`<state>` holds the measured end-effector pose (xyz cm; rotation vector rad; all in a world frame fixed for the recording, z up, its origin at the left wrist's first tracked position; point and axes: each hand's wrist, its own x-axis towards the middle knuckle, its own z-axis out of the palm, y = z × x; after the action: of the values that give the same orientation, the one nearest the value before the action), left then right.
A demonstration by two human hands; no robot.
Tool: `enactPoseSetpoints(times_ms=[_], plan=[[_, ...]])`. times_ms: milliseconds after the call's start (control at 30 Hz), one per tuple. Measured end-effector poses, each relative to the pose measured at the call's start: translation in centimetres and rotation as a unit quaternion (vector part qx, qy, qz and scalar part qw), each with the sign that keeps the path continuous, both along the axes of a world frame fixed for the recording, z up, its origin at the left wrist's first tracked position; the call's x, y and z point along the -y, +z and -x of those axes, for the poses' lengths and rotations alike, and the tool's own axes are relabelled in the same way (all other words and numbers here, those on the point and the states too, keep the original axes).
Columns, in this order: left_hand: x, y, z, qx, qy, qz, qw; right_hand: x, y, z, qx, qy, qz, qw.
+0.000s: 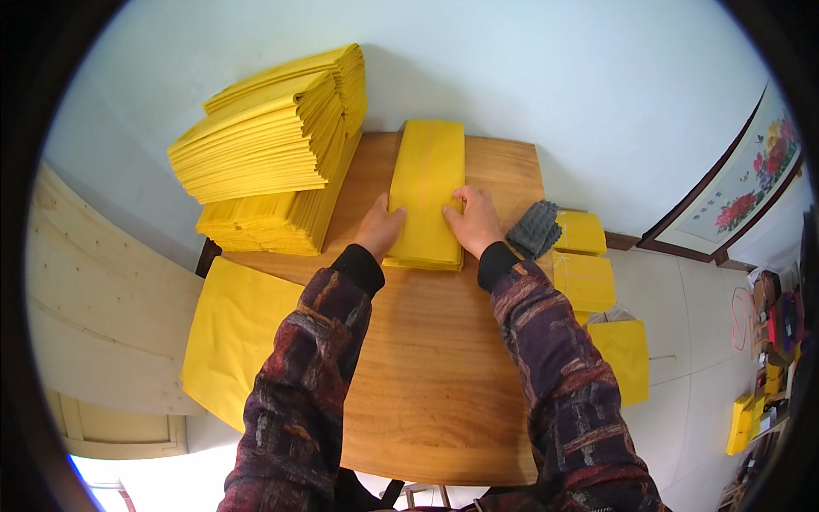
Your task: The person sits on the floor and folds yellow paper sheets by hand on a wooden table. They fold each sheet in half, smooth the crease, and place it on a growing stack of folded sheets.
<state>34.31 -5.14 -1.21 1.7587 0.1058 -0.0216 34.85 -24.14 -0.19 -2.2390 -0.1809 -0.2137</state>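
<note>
On the wooden bench (444, 375), near its far edge, lies a narrow stack of folded yellow paper (425, 192), long side running away from the person. Both hands rest on its near end: the left hand (379, 229) lies on the stack's left edge with its grip flat and fingers together, thumb raised against the side; the right hand (474, 220) presses on the right part, fingers curled down onto the top sheet, pinching nothing that can be seen. At the bench's far left corner stands a tall pile of yellow paper bundles (273, 158), its upper layers fanned out and tilted. A large flat yellow sheet (235, 337) hangs off the bench's left side. Just right of the right hand lies a dark grey knitted glove (534, 229), touching smaller yellow packets (589, 256) that run down beside the bench's right edge. Behind is a pale wall, with a framed flower picture (751, 183) leaning at the right above a light tiled floor.
</note>
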Motion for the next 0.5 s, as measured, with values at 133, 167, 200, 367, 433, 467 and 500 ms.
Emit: enactPoseSetpoints(times_ms=[133,167,200,367,433,467,500], plan=[[0.5,1.3,0.8,-0.006,0.017,0.002,1.0,0.0,-1.0,-0.6,0.032,-0.008,0.0,0.999],[0.4,1.6,0.9,-0.016,0.007,0.013,1.0,0.0,-1.2,-0.8,0.042,-0.012,-0.003,0.999],[0.2,1.9,1.0,-0.021,-0.008,0.028,0.999,0.0,-1.3,-0.9,0.053,-0.009,-0.011,0.999],[-0.8,2.0,1.5,-0.044,-0.046,0.106,0.992,0.1,-1.2,-1.3,0.061,0.003,-0.087,0.994],[-1.4,1.9,1.5,-0.041,-0.031,0.088,0.995,0.2,-0.9,-1.1,0.044,-0.017,-0.086,0.995],[-1.6,1.7,1.6,-0.053,0.011,0.069,0.996,0.3,-0.6,-1.0,0.036,-0.024,-0.091,0.995],[-1.7,1.6,1.6,-0.053,0.048,0.059,0.996,0.4,-0.4,-1.0,0.004,-0.021,-0.08,0.997]])
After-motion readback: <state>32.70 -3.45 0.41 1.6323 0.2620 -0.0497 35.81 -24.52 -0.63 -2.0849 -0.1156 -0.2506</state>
